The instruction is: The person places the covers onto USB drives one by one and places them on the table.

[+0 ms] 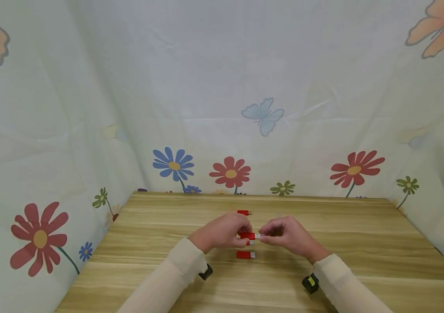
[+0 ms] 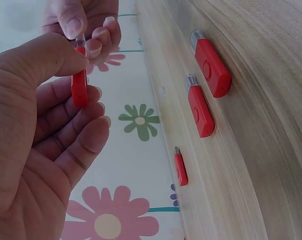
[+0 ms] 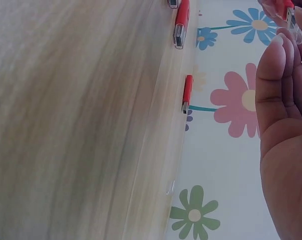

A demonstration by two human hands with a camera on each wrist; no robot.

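Head view, red USB stick, held between both hands

- In the head view, you are getting soft, muted light across the printed backdrop, while pale sheen is lying along its creases.
- Faint, soft-edged shadows are falling on the desk below your left fingers and right fingers.
- In the left wrist view, whitish haze is washing out the upper left corner.
- The red USB sticks are looking clearer to you there; in the head view they are appearing tiny, their detail blurring.
- In the right wrist view, the wood at left is going soft, and small glints are catching on clear caps.
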